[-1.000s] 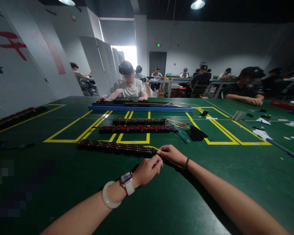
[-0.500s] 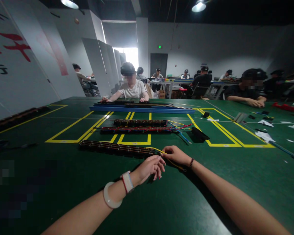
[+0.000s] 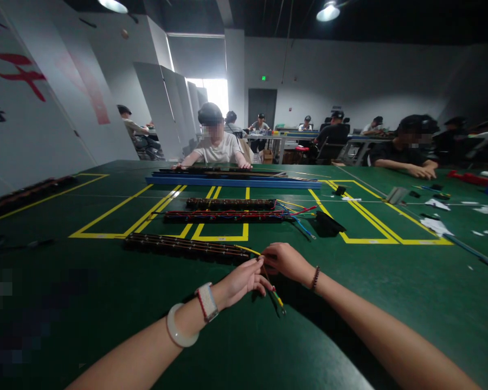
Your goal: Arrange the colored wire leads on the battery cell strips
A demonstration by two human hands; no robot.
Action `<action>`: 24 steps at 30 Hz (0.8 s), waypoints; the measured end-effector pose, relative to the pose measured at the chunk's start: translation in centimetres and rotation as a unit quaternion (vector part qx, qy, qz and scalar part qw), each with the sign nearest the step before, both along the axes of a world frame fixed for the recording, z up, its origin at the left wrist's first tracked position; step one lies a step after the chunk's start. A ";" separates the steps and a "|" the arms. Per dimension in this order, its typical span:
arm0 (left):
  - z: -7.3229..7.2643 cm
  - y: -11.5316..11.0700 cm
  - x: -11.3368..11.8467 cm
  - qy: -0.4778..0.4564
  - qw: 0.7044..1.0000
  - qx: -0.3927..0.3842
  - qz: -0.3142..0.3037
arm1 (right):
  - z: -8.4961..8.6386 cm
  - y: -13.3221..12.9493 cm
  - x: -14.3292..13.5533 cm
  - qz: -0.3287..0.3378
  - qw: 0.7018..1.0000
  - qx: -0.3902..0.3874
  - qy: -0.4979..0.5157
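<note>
A long black strip [image 3: 187, 247] with copper-coloured lines along it lies on the green table [image 3: 211, 352]. From its right end runs a yellow-green wire [image 3: 250, 250] into my hands. My right hand [image 3: 288, 264] is closed on the wire, its fingertips partly hidden. My left hand [image 3: 244, 283] meets it there, thumb and index finger pinched on the same wire and the other fingers loosely curled. Below the left fingers hangs the wire's loose end with a metal ring terminal [image 3: 283, 311].
Beyond lie a strip with red and blue wires [image 3: 228, 216], another black strip [image 3: 231, 203], a black piece [image 3: 329, 223] and a blue rail [image 3: 236, 182]. Yellow tape [image 3: 223, 238] marks the table. A person [image 3: 223, 143] sits opposite, another person [image 3: 417, 149] at right.
My left hand has come up against the right hand and pinched the wire. The wire's ring end has swung left and down, towards me. The strip's right end has shifted slightly left.
</note>
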State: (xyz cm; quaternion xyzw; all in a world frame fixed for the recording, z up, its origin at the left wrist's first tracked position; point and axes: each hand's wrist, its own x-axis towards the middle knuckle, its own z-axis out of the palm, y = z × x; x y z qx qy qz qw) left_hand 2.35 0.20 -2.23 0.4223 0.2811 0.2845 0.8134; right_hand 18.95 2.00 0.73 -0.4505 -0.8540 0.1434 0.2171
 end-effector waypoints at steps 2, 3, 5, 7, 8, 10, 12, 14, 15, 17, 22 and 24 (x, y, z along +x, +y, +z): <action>-0.1 0.0 0.0 0.010 1.000 0.012 0.006 | 0.0 0.3 0.2 -0.017 1.000 0.020 0.004; -0.1 0.0 0.0 0.017 1.000 0.020 0.006 | -0.1 0.5 0.2 -0.034 0.999 0.036 0.005; -0.1 -0.1 0.0 0.037 0.999 0.037 0.004 | -0.4 1.0 0.4 -0.070 0.995 0.077 -0.012; 0.1 -0.2 0.0 0.055 0.997 0.050 -0.004 | -0.9 1.5 0.5 -0.090 0.988 0.114 -0.049; 0.2 -0.3 0.0 0.063 0.996 0.054 -0.009 | -1.2 1.7 0.6 -0.092 0.985 0.126 -0.069; 0.4 -0.4 0.1 0.079 0.995 0.059 -0.019 | -1.9 2.0 0.6 -0.087 0.982 0.136 -0.093; 0.6 -0.5 0.1 0.092 0.993 0.065 -0.025 | -2.5 2.2 0.7 -0.080 0.982 0.139 -0.100; 0.6 -0.6 0.1 0.097 0.992 0.073 -0.024 | -2.9 2.3 0.7 -0.076 0.982 0.142 -0.101; 0.6 -0.5 0.1 0.096 0.992 0.076 -0.022 | -3.1 2.4 0.7 -0.076 0.982 0.142 -0.102; 0.4 -0.4 0.1 0.090 0.993 0.075 -0.014 | -3.4 2.5 0.8 -0.079 0.982 0.140 -0.101; 0.3 -0.1 0.2 0.104 0.991 0.080 0.009 | -3.9 2.8 1.2 -0.088 0.984 0.129 -0.083; 0.5 0.0 0.2 0.142 0.984 0.103 0.013 | -4.0 2.9 1.2 -0.087 0.985 0.127 -0.081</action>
